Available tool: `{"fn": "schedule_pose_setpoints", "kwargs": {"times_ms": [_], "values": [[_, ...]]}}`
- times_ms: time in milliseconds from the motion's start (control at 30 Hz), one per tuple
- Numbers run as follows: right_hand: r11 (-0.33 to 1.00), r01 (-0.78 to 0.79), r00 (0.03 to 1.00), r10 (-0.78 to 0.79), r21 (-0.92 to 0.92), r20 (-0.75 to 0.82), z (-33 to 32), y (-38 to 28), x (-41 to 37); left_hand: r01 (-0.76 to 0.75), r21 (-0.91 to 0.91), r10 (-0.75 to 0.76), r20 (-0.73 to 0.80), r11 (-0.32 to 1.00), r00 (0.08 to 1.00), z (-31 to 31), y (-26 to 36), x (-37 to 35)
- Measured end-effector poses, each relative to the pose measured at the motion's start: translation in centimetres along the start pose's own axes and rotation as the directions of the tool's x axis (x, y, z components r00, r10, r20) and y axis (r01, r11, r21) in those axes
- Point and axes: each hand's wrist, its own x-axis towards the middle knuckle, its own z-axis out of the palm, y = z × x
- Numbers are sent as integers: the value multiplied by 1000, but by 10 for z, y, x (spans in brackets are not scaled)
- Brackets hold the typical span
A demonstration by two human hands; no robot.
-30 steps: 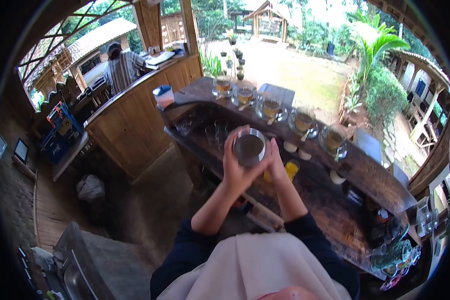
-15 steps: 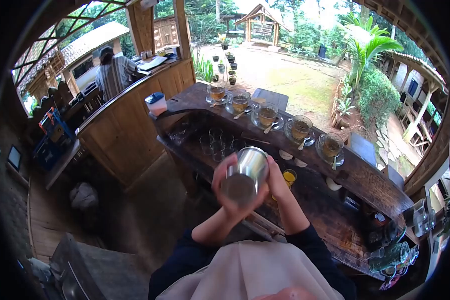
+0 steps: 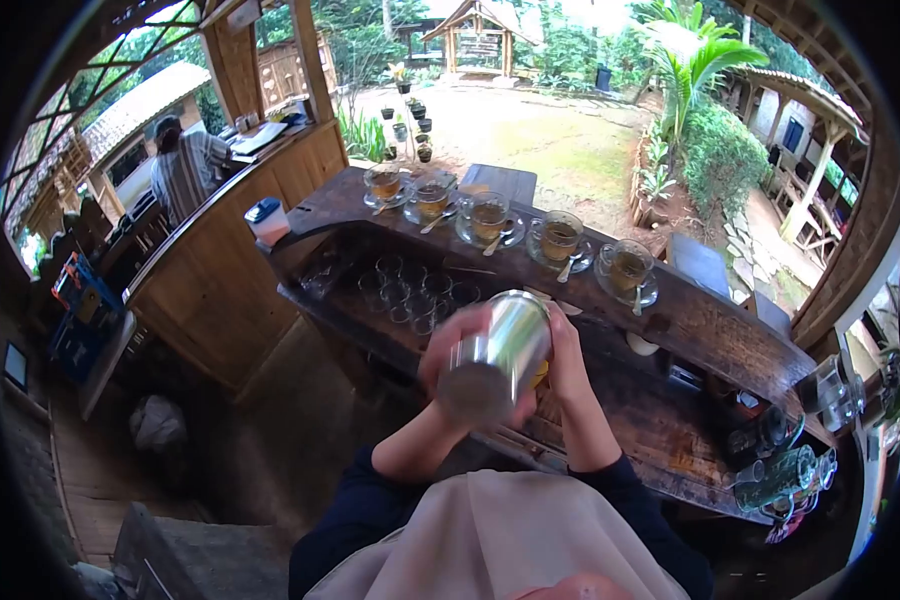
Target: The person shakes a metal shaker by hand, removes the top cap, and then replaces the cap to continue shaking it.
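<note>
A shiny steel shaker (image 3: pixel 500 350) is held up in front of me between both hands, tilted, its flat round base facing toward me. My left hand (image 3: pixel 448 350), blurred by motion, wraps its left side and underside. My right hand (image 3: pixel 564 355) is closed against its right side. The far end of the shaker is hidden from me. A bit of yellow drink (image 3: pixel 541 374) shows behind it, mostly covered. On the raised bar ledge beyond stand several glass cups of tea (image 3: pixel 488 215) on saucers with spoons.
Upturned-looking clear glasses (image 3: pixel 410 290) stand on the lower wooden counter (image 3: pixel 630 410). A blue-lidded tub (image 3: pixel 267 222) sits at the ledge's left end. Glassware (image 3: pixel 775 480) crowds the right end. A person in a striped shirt (image 3: pixel 185 170) is at another counter (image 3: pixel 220 270).
My view has swung slightly right, so the bar and cups sit further left in the picture. Both hands still grip the shaker, which has shifted and tilted a little, with motion blur.
</note>
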Motion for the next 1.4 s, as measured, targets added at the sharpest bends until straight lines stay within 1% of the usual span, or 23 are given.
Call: {"fn": "schedule_pose_setpoints", "kwargs": {"times_ms": [67,133,167,233,300,400,467,533,567,600,667,733,800,833,900,933,1033,1133,1233,1267,1333,1367,1400], "values": [[966,256,961,-250,-38,114,14,-47,-12,-202,-58,199,-56,978,978,2,51,9],[758,653,712,-620,15,330,23,-90,-15,-580,-90,552,-217,810,805,6,92,19],[758,652,711,-622,22,329,21,-86,-17,-581,-86,555,-212,810,805,8,96,21],[802,596,779,-573,-19,255,17,-66,-18,-356,-119,347,-87,927,934,11,97,32],[995,79,988,-86,53,132,-5,-38,-19,-105,2,104,126,994,987,14,56,22],[864,-294,950,310,409,28,-37,21,-17,378,64,-383,219,923,898,49,6,7],[858,-256,961,175,445,215,-59,34,-23,268,85,-279,187,960,942,57,27,12],[858,-114,993,106,502,45,-26,-22,-45,5,70,-14,133,998,991,55,56,13],[942,113,985,-148,317,87,-20,-58,-54,-160,154,113,275,975,955,42,105,37],[882,464,836,-468,88,285,-32,-70,-48,-285,-36,287,112,958,951,49,129,29],[669,739,583,-693,77,424,-34,-95,-51,-426,-195,420,-77,883,904,67,140,20],[784,614,739,-613,96,279,-36,-88,-61,-585,-168,549,-217,794,807,83,132,15],[925,310,909,-356,218,218,-52,-43,-56,-255,135,203,312,958,928,59,109,10],[876,-183,969,83,446,235,-56,-38,-58,-255,269,121,429,929,895,60,76,6],[843,-193,971,91,502,222,-69,0,-50,221,234,-297,372,947,879,82,47,-1],[859,-201,974,127,472,185,-72,4,-52,219,238,-296,368,946,881,81,49,-5],[876,-34,944,-130,482,303,-66,-42,-69,-210,101,168,321,972,932,74,75,-7],[844,457,658,-532,279,532,-58,-89,-64,-509,41,511,-71,860,857,92,151,-6],[892,299,763,-437,340,476,-44,-75,-74,-481,105,492,-183,870,851,94,152,-1],[932,267,833,-352,246,427,-45,-54,-71,-365,147,370,-9,919,929,81,142,1],[851,-343,889,158,397,429,-53,4,-68,-60,294,0,199,954,980,56,87,-24],[966,-73,938,-18,247,347,-48,-13,-67,86,198,-110,111,976,988,66,65,-23],[855,-449,851,322,258,415,-51,-9,-64,341,199,-351,17,919,936,72,61,-22]]}}
